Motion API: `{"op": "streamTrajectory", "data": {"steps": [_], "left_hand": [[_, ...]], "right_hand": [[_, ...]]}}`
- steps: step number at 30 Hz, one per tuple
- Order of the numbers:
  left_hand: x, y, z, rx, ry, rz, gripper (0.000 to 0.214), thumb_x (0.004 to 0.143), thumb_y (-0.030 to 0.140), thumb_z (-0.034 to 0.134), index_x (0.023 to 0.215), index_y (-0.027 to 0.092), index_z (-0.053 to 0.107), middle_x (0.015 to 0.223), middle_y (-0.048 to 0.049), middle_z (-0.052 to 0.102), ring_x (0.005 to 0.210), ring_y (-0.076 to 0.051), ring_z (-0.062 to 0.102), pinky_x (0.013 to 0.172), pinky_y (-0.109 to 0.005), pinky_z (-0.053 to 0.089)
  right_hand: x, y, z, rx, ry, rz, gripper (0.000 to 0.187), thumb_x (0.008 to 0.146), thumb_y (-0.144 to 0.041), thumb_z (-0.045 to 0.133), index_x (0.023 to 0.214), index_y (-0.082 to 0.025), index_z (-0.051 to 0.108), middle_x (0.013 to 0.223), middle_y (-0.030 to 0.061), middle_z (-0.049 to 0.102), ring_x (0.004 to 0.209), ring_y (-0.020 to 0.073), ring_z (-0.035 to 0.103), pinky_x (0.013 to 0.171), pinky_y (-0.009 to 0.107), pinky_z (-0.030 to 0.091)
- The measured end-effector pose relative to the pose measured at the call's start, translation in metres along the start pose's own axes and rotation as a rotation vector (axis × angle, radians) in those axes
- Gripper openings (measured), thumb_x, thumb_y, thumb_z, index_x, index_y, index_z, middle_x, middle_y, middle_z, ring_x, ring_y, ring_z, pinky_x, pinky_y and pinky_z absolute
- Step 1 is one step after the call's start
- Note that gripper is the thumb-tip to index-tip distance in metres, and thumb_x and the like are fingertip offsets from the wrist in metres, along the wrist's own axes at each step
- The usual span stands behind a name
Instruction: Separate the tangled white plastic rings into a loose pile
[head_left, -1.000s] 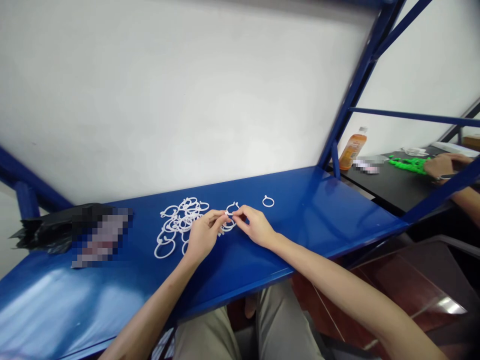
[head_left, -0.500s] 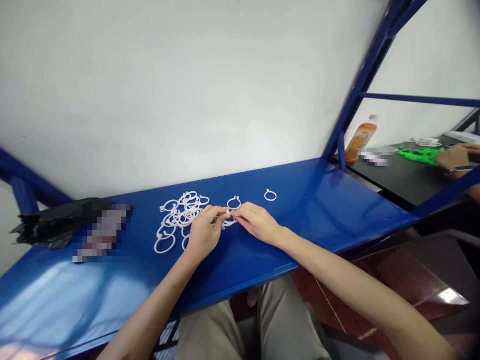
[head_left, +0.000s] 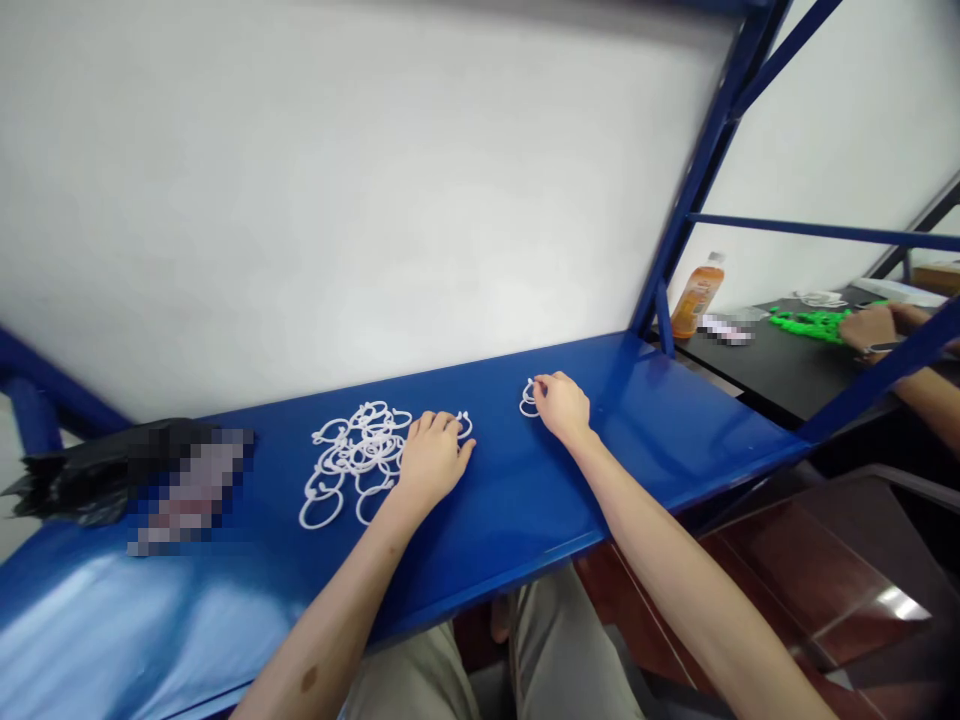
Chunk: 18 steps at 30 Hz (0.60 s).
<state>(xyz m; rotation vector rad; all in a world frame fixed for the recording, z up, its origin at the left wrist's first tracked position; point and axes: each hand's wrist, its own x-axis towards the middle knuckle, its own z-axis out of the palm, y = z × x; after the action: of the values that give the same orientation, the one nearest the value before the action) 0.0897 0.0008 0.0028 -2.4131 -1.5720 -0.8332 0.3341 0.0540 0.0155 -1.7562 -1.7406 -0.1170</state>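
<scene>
A loose pile of thin white open rings with small knobbed ends (head_left: pixel 367 450) lies on the blue table (head_left: pixel 502 500). My left hand (head_left: pixel 435 458) is open, palm down at the pile's right edge, partly covering some rings. Just beyond its fingers a single white ring (head_left: pixel 466 424) shows, partly hidden. Farther right, my right hand (head_left: pixel 564 405) pinches a white ring (head_left: pixel 529 388) between thumb and fingers. That ring overlaps another white ring (head_left: pixel 528 410) lying on the table, and my fingers hide part of both.
Black plastic bag (head_left: pixel 112 465) and a blurred-out packet (head_left: pixel 191 490) lie at the left. A white wall stands behind, and a blue metal frame (head_left: pixel 694 190) rises at right. Beyond it, another person's hands (head_left: pixel 870 330) work with green pieces (head_left: pixel 810 323) near an orange bottle (head_left: pixel 697 298).
My hands, together at a ring before, are now apart. The right hand has moved right with a white ring to the lone ring there; the left has opened beside the pile.
</scene>
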Motion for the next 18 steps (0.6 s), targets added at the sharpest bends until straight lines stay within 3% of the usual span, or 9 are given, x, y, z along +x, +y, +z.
{"op": "streamTrajectory", "data": {"steps": [6,10,15,18], "left_hand": [[-0.005,0.001,-0.011,-0.031,0.021,0.075,0.017,0.094,0.022,0.054,0.088,0.023,0.07,0.098,-0.01,0.07,0.1,-0.028,0.057,0.089,-0.046,0.048],[-0.004,0.0,-0.022,-0.179,0.111,0.154,0.018,0.097,0.025,0.053,0.094,0.022,0.07,0.104,-0.0089,0.067,0.102,-0.025,0.056,0.094,-0.043,0.049],[-0.004,0.002,-0.023,-0.264,0.196,0.097,0.012,0.094,0.026,0.058,0.091,0.021,0.069,0.121,-0.0114,0.056,0.109,-0.025,0.057,0.093,-0.043,0.053],[-0.004,0.004,-0.021,-0.366,0.155,0.055,0.007,0.093,0.023,0.059,0.09,0.02,0.065,0.125,-0.0109,0.054,0.102,-0.021,0.063,0.089,-0.039,0.055]], "right_hand": [[-0.005,-0.002,0.001,-0.017,-0.009,-0.016,0.022,0.095,-0.024,0.055,0.101,-0.02,0.076,0.102,0.0143,0.067,0.098,0.0266,0.059,0.081,0.036,0.051],[-0.013,-0.017,-0.005,0.165,-0.02,-0.163,0.024,0.098,-0.031,0.055,0.104,-0.018,0.075,0.102,0.0122,0.069,0.1,0.0253,0.059,0.094,0.04,0.048],[-0.031,-0.052,-0.008,0.661,-0.371,-0.371,0.027,0.099,-0.041,0.056,0.104,-0.02,0.072,0.091,0.002,0.073,0.075,0.0143,0.061,0.075,0.028,0.049],[-0.039,-0.063,-0.006,0.759,-0.478,-0.391,0.027,0.098,-0.039,0.056,0.097,-0.018,0.072,0.084,-0.0003,0.071,0.072,0.0134,0.06,0.07,0.025,0.047]]}}
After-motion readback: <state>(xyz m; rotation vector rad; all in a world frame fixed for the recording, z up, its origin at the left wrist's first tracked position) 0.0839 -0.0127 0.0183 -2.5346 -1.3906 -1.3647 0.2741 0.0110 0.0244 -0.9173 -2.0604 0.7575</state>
